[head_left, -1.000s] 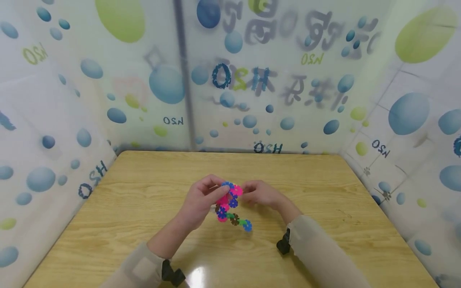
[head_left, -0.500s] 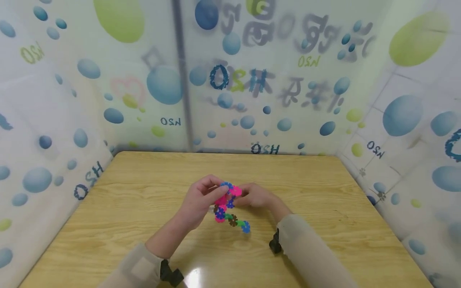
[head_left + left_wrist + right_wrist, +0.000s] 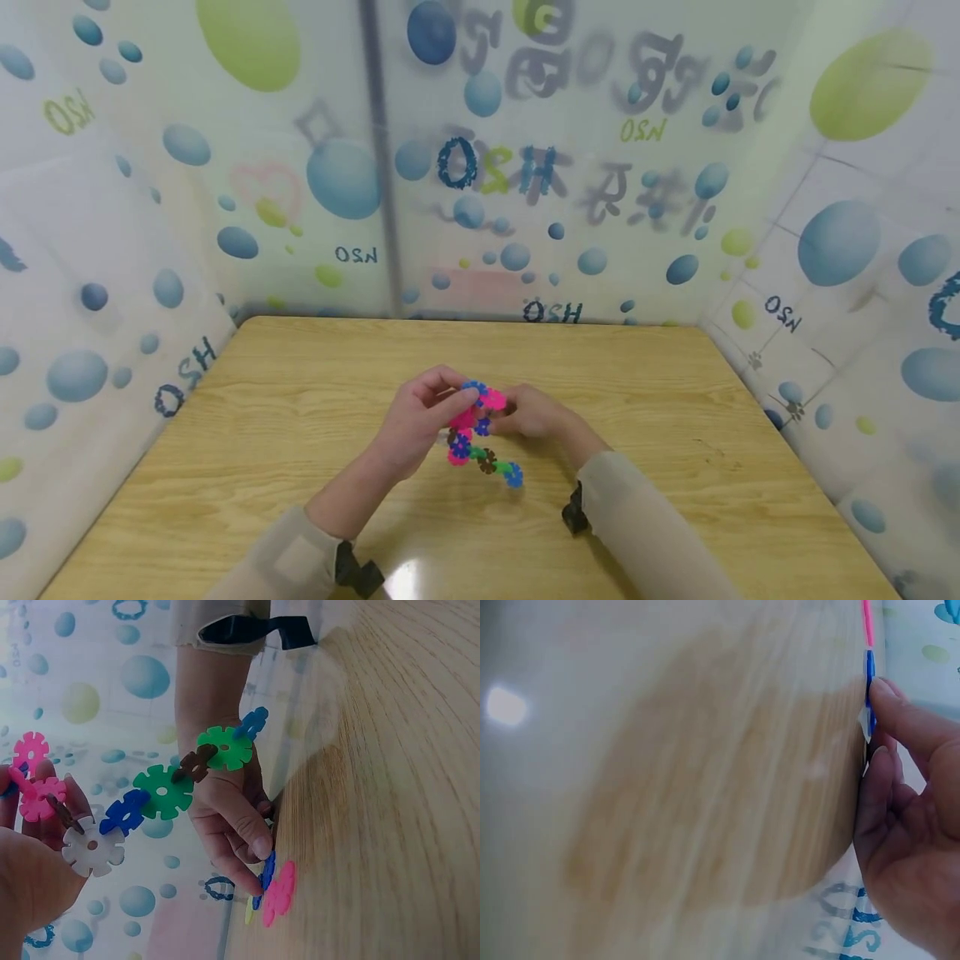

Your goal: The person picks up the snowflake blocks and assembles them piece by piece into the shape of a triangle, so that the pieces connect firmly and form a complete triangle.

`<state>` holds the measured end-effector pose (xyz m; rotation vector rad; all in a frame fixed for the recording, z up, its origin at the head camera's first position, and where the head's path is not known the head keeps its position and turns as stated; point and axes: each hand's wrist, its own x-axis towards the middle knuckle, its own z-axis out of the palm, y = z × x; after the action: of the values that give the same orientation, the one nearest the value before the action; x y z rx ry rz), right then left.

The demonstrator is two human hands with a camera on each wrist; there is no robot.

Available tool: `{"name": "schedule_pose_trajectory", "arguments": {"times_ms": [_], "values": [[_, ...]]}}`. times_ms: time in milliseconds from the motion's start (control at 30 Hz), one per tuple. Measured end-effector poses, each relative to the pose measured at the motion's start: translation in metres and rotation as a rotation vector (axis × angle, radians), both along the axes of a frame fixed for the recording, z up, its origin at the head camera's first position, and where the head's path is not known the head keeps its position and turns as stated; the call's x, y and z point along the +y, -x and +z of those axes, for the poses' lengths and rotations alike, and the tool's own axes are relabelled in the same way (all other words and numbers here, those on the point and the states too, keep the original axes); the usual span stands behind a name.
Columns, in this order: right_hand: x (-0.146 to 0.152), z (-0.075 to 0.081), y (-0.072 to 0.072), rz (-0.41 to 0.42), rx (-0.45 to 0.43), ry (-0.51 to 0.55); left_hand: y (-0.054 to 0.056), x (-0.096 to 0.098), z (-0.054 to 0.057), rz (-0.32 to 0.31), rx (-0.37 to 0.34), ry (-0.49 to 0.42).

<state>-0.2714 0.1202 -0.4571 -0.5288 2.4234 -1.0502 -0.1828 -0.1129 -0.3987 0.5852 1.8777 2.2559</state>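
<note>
1. Head view: a person's left hand (image 3: 408,421), at 7 o'clock, pinches a chain of flower-shaped discs (image 3: 461,447) in pink, blue, brown and green. The chain lies at 6 o'clock, its tail trailing toward 4 o'clock, seen against a wooden table (image 3: 322,358). The right hand (image 3: 538,412) is at 5 o'clock, fingertips close by the discs. Bubble-printed walls (image 3: 300,225) stand at 9, 12 and 3 o'clock.
2. Left-wrist view: the left hand is at 8 o'clock, a white disc (image 3: 106,851) beside its palm. From there the chain climbs toward 12 o'clock. Near centre, the right hand's thumb and finger pinch a dark-blue disc (image 3: 268,874) at 5 o'clock, pink discs (image 3: 284,889) just beside it.
3. Right-wrist view: the right hand, at 3 o'clock, keeps a narrow grip; its thumb presses the dark-blue disc, edge-on at 2 o'clock.
</note>
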Motion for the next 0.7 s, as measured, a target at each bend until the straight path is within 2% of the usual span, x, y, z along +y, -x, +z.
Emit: {"name": "schedule_pose_trajectory", "arguments": {"times_ms": [367, 533, 600, 700], "values": [[0.001, 0.007, -0.007, 0.057, 0.010, -0.059, 0.000, -0.001, -0.004, 0.009, 0.017, 0.004], [0.004, 0.003, -0.007, 0.104, 0.039, -0.070, -0.001, -0.002, -0.004, 0.008, 0.021, 0.009], [0.005, 0.002, -0.008, 0.110, 0.049, -0.059, -0.001, -0.002, -0.004, 0.003, 0.020, 0.009], [0.009, 0.004, -0.013, 0.075, 0.053, -0.055, -0.002, -0.002, -0.004, -0.002, 0.019, 0.010]]}}
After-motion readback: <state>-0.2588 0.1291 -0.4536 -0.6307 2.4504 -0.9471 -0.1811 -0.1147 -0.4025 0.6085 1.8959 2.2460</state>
